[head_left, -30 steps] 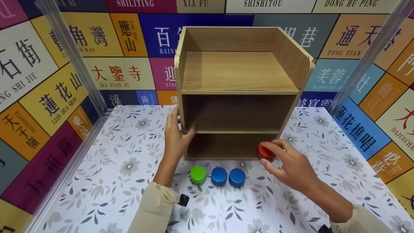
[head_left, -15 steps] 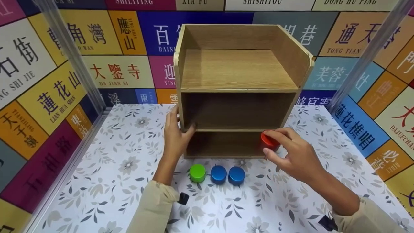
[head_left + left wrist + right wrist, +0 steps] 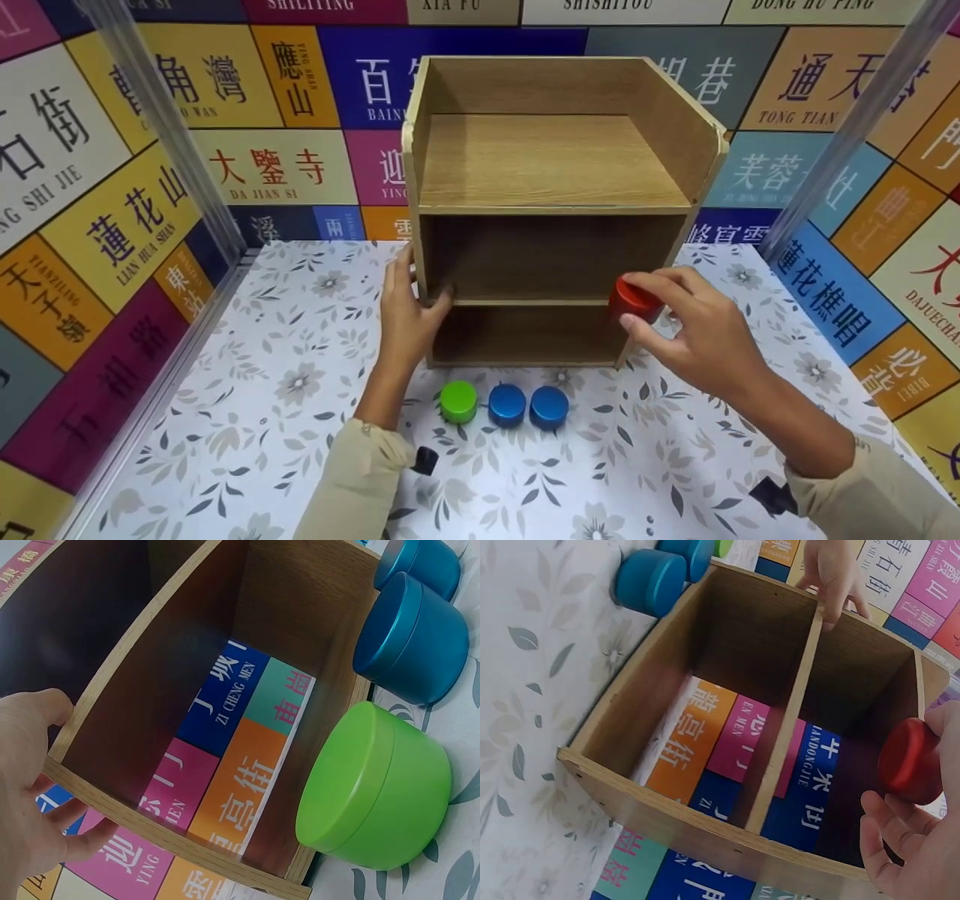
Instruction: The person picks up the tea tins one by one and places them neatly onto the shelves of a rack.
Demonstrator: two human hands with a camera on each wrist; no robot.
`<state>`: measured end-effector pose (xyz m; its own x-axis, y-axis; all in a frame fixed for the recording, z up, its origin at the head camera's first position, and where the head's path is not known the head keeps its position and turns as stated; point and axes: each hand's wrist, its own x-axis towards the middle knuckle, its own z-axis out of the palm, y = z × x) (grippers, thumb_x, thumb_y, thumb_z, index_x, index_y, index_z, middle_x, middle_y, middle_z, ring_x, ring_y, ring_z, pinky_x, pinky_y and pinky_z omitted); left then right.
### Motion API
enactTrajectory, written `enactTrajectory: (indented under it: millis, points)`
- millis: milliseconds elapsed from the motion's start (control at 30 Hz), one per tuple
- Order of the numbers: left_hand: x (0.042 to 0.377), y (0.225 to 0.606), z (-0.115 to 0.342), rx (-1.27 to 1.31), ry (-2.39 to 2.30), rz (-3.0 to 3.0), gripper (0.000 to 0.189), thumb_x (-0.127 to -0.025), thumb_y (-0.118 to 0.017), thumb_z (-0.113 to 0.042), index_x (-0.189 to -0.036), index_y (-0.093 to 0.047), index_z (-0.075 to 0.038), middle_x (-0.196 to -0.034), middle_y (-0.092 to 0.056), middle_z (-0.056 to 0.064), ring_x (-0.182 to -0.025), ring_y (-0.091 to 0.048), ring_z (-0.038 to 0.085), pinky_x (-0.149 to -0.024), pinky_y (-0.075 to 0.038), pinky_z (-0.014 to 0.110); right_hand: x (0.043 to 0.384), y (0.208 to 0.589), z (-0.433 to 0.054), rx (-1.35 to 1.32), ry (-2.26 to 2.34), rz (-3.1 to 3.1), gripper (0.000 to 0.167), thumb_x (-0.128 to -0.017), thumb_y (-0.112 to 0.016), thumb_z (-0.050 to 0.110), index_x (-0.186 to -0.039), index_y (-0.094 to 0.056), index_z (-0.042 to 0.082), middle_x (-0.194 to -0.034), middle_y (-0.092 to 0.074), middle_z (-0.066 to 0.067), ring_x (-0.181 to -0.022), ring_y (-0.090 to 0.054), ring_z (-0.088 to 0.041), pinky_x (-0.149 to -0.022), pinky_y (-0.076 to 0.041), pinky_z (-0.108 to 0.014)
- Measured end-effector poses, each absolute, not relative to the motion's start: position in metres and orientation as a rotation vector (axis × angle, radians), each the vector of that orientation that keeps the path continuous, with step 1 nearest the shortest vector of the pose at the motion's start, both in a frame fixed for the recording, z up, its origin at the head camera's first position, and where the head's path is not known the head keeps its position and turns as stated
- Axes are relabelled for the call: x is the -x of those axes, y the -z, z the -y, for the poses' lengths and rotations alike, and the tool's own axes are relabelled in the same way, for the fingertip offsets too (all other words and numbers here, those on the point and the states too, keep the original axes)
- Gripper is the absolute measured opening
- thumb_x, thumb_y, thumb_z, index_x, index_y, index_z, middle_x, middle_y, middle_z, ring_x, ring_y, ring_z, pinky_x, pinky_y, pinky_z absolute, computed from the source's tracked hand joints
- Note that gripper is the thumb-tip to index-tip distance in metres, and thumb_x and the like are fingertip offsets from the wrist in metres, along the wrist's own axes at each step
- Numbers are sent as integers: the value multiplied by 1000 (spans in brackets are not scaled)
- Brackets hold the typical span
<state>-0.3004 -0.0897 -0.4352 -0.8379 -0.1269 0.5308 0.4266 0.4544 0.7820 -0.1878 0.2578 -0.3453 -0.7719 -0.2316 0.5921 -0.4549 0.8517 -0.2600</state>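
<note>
A small wooden shelf unit (image 3: 555,161) stands upright on the table. My left hand (image 3: 405,311) grips its left side panel, thumb inside near the middle board and fingers outside, as the left wrist view (image 3: 30,787) also shows. My right hand (image 3: 701,322) pinches a red round tin (image 3: 634,298) between thumb and fingers. That tin is raised off the table, before the right side panel at about middle-board height. In the right wrist view, the red tin (image 3: 911,760) appears over the upper compartment's opening. Whether it touches the shelf I cannot tell.
In front of the shelf, a green tin (image 3: 458,402) and two blue tins, the middle one (image 3: 507,405) and the right one (image 3: 549,408), stand in a row on the flowered tablecloth (image 3: 300,450). Walls with printed signs (image 3: 277,169) enclose the back and sides.
My right hand has lifted the red tin from near the shelf's bottom front corner up to middle-board height, moving slightly right. The left hand, shelf and other tins stay put.
</note>
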Motion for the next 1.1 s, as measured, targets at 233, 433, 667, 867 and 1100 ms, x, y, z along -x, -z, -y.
enactTrajectory:
  millis: [233,433,667,867,1100]
  points:
    - [301,437,90,270,1366,2160,78,-89,-77,-19,-156,-38,-23,-140,-52,9,-124,-60,32,-101,-55,52,194,333,-257,-489,-540,2457,48,-90,-76,29,-136,-65,30,-123,-65,-7,-103,-64,-23,-74,-57,-35]
    - [300,437,90,267,1364,2164,78,-89,-77,-19,-156,-38,-24,-141,-52,8,-124,-60,32,-102,-55,52,198,321,-256,-484,-541,2453,48,-90,-75,29,-137,-64,30,-124,-64,-8,-104,-63,-26,-74,-57,-39]
    - [300,436,90,269,1387,2167,77,-89,-77,-20,-156,-38,-24,-142,-51,8,-125,-59,32,-102,-55,51,201,301,-258,-430,-561,2455,48,-93,-72,33,-140,-62,33,-127,-64,-8,-106,-61,-26,-75,-52,-33]
    - [301,436,90,257,1398,2174,78,-90,-77,-21,-156,-37,-25,-145,-50,8,-127,-59,32,-102,-54,52,208,289,-261,-389,-591,2438,47,-94,-69,36,-140,-62,34,-128,-63,-11,-107,-60,-28,-76,-51,-34]
    - [301,436,91,274,1382,2161,79,-88,-77,-20,-156,-38,-19,-139,-52,11,-125,-60,33,-102,-54,53,217,281,-262,-362,-615,2434,44,-95,-67,39,-139,-63,33,-128,-63,-10,-102,-59,-26,-75,-46,-25]
